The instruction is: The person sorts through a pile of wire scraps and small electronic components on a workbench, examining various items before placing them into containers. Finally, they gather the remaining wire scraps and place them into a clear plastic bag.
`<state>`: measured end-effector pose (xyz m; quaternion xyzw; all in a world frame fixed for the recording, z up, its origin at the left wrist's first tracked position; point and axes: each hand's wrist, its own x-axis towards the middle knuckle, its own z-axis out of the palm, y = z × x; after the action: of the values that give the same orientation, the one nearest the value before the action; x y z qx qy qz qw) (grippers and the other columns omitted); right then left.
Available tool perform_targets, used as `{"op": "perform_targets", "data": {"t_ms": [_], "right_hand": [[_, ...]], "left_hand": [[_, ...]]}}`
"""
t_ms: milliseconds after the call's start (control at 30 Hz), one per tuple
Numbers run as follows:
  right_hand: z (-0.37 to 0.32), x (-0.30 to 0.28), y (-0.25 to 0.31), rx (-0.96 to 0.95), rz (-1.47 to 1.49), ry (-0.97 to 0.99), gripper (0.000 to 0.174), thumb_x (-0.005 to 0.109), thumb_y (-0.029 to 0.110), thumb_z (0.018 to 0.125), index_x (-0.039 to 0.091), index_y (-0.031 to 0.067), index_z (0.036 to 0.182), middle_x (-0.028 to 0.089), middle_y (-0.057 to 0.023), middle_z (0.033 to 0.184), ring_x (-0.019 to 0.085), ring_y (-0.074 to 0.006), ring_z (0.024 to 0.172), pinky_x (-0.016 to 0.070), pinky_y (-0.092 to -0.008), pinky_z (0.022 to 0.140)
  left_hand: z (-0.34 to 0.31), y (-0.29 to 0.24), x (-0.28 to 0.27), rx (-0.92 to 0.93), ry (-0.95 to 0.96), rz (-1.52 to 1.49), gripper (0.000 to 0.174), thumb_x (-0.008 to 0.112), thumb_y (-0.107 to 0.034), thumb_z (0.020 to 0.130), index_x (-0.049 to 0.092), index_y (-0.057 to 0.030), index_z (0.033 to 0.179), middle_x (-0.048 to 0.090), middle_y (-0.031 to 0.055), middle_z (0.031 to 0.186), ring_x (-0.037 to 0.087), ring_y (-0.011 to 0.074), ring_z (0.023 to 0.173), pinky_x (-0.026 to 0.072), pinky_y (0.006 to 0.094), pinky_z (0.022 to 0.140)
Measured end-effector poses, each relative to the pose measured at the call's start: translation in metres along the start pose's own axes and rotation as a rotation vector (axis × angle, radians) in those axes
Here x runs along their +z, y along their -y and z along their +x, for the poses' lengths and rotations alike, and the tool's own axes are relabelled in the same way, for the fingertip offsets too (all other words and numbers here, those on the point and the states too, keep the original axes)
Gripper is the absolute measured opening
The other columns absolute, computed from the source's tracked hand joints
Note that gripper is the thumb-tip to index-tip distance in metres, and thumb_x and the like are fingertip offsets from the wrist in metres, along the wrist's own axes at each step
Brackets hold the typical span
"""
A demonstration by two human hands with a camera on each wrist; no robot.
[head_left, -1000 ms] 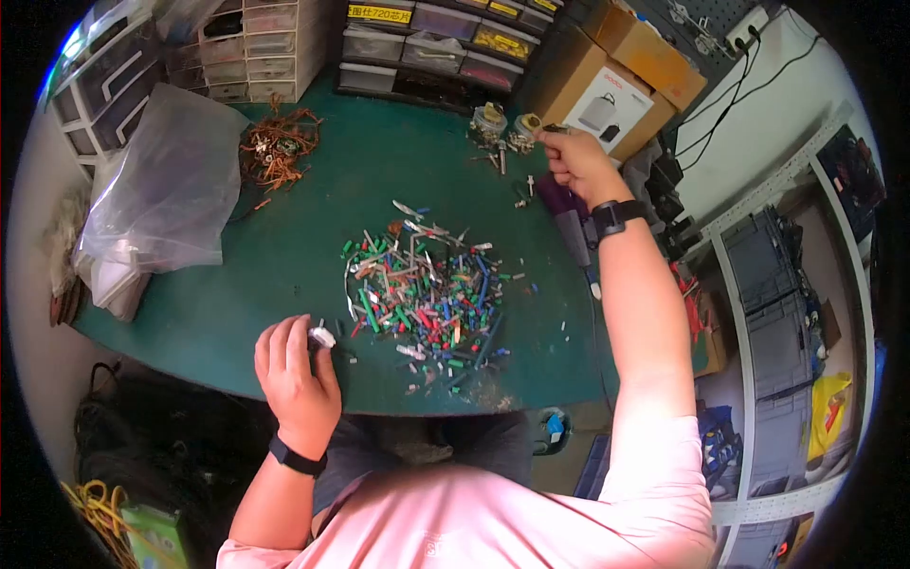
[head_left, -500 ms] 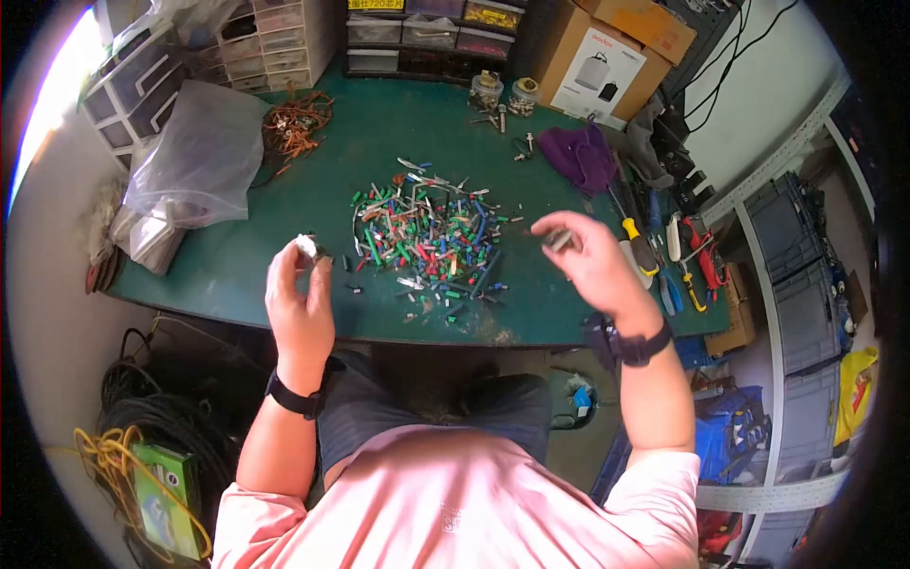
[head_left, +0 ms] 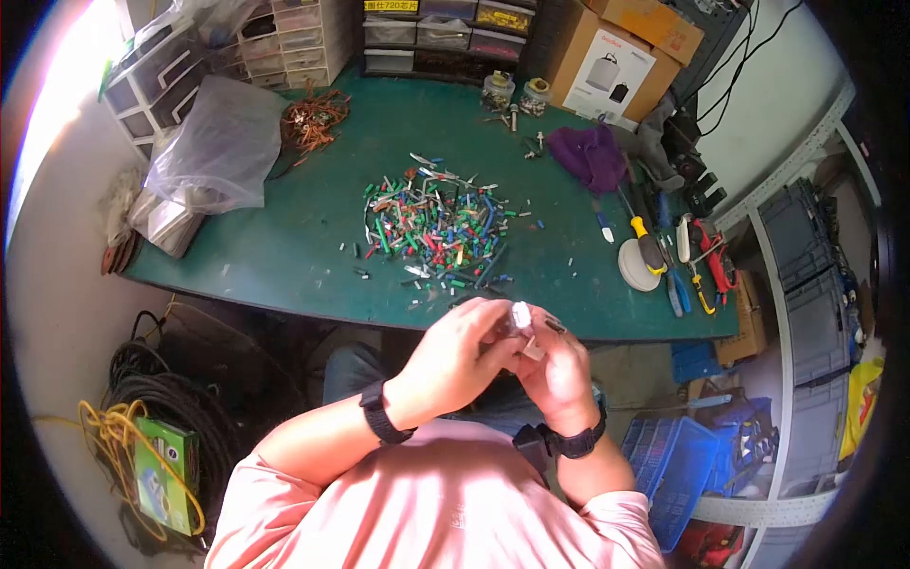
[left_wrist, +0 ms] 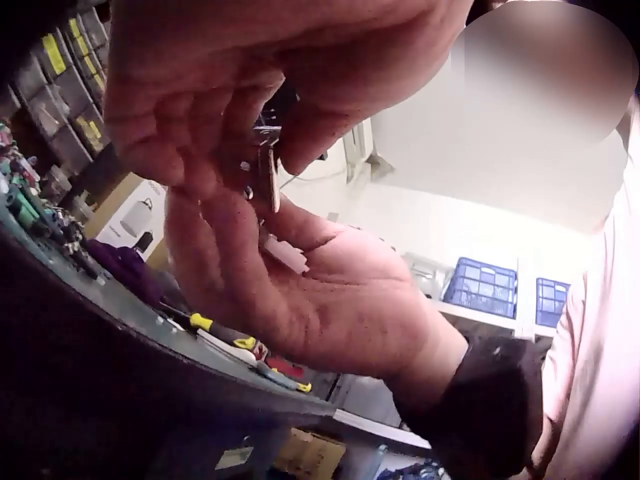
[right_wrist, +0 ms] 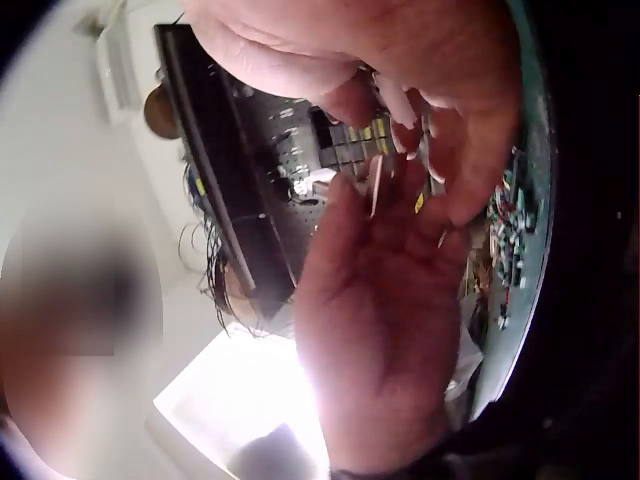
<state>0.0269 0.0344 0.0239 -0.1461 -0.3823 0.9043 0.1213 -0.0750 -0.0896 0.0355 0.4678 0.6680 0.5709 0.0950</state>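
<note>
Green tabletop (head_left: 294,223), our left hand (head_left: 450,358) and right hand (head_left: 557,372) close together at its near edge.
We pinch a small flat piece (left_wrist: 267,178) between thumb and fingers of our left hand, while our right hand holds a small pale block (left_wrist: 285,253) in curled fingers, just beside it; we cannot tell whether the 2 touch. Beyond them lies a pile of coloured bits (head_left: 438,223).

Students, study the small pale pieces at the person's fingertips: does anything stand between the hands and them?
Nothing visible does: the left hand and right hand grip the small pale pieces. The coloured pile lies beyond them on the table.
</note>
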Motion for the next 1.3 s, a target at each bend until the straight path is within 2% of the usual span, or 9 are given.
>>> {"op": "perform_targets", "data": {"t_ms": [100, 233, 400, 533, 800, 1000, 1133, 1200, 1300], "right_hand": [[0.001, -0.021, -0.007, 0.001, 0.119, 0.030, 0.036, 0.043, 0.023, 0.095, 0.053, -0.0035, 0.118, 0.061, -0.0142, 0.109, 0.060, -0.0256, 0.099, 0.0497, -0.0402, 0.086], [-0.003, -0.032, -0.013, 0.009, 0.166, -0.017, 0.037, 0.041, 0.018, 0.093, 0.052, -0.0032, 0.120, 0.060, -0.0144, 0.110, 0.060, -0.0246, 0.101, 0.0478, -0.0377, 0.090], [-0.006, -0.028, -0.017, 0.042, 0.280, -0.004, 0.040, 0.040, 0.016, 0.090, 0.050, -0.0007, 0.125, 0.061, -0.0115, 0.111, 0.059, -0.0223, 0.102, 0.0469, -0.0363, 0.091], [-0.005, -0.017, -0.013, 0.059, 0.250, -0.111, 0.043, 0.046, 0.022, 0.089, 0.049, 0.0000, 0.125, 0.060, -0.0109, 0.109, 0.058, -0.0223, 0.101, 0.0468, -0.0373, 0.091], [-0.008, -0.015, -0.012, -0.040, 0.151, -0.024, 0.044, 0.058, 0.023, 0.089, 0.048, 0.0028, 0.127, 0.057, -0.0085, 0.114, 0.054, -0.0197, 0.109, 0.0424, -0.0369, 0.097], [-0.018, -0.041, -0.012, -0.015, 0.200, -0.072, 0.039, 0.052, 0.023, 0.090, 0.050, 0.0030, 0.124, 0.060, -0.0094, 0.113, 0.058, -0.0202, 0.102, 0.0467, -0.0346, 0.091], [-0.042, -0.065, 0.011, -0.143, 0.124, -0.138, 0.038, 0.058, 0.024, 0.087, 0.054, 0.0026, 0.119, 0.062, -0.0125, 0.107, 0.062, -0.0217, 0.088, 0.0531, -0.0321, 0.075], [-0.062, -0.081, 0.033, -0.164, 0.172, -0.203, 0.039, 0.061, 0.020, 0.085, 0.053, 0.0012, 0.118, 0.062, -0.0138, 0.103, 0.062, -0.0204, 0.080, 0.0532, -0.0259, 0.058], [-0.093, -0.116, 0.054, -0.325, 0.183, -0.295, 0.038, 0.062, 0.015, 0.084, 0.052, 0.0005, 0.118, 0.060, -0.0142, 0.103, 0.062, -0.0201, 0.081, 0.0538, -0.0251, 0.059]], "left_hand": [[0.002, 0.005, 0.013, 0.084, 0.040, 0.150, 0.038, 0.067, -0.011, 0.075, 0.056, 0.0034, 0.108, 0.058, 0.0165, 0.087, 0.056, 0.0332, 0.082, 0.0452, 0.0397, 0.076], [-0.003, 0.003, 0.021, 0.137, 0.046, 0.310, 0.039, 0.068, -0.013, 0.072, 0.059, 0.0014, 0.107, 0.055, 0.0143, 0.080, 0.053, 0.0316, 0.077, 0.0445, 0.0391, 0.071], [-0.001, -0.001, 0.023, 0.121, 0.037, 0.444, 0.025, 0.069, -0.019, 0.069, 0.061, -0.0026, 0.087, 0.054, 0.0125, 0.078, 0.053, 0.0305, 0.076, 0.0453, 0.0393, 0.071], [-0.001, 0.002, 0.028, 0.088, -0.035, 0.450, 0.022, 0.068, -0.023, 0.072, 0.061, -0.0038, 0.078, 0.055, 0.0101, 0.076, 0.054, 0.0286, 0.075, 0.0465, 0.0385, 0.068], [-0.001, -0.003, 0.031, 0.134, 0.009, 0.548, 0.020, 0.065, -0.025, 0.074, 0.062, -0.0056, 0.078, 0.055, 0.0066, 0.081, 0.054, 0.0248, 0.080, 0.0457, 0.0367, 0.069], [-0.003, -0.011, 0.031, 0.221, 0.023, 0.336, 0.020, 0.067, -0.019, 0.071, 0.061, -0.0039, 0.083, 0.054, 0.0083, 0.080, 0.054, 0.0274, 0.078, 0.0454, 0.0381, 0.070], [0.000, -0.014, 0.014, 0.251, 0.105, 0.281, 0.023, 0.072, -0.014, 0.069, 0.061, -0.0026, 0.084, 0.054, 0.0113, 0.078, 0.054, 0.0305, 0.074, 0.0450, 0.0388, 0.068], [0.001, -0.012, 0.013, 0.223, 0.118, 0.302, 0.025, 0.073, -0.011, 0.068, 0.062, -0.0013, 0.087, 0.056, 0.0122, 0.080, 0.054, 0.0313, 0.075, 0.0459, 0.0389, 0.069], [0.000, -0.003, 0.016, 0.213, 0.187, 0.295, 0.024, 0.073, -0.010, 0.070, 0.063, -0.0010, 0.089, 0.057, 0.0125, 0.082, 0.056, 0.0312, 0.077, 0.0471, 0.0386, 0.071]]}}
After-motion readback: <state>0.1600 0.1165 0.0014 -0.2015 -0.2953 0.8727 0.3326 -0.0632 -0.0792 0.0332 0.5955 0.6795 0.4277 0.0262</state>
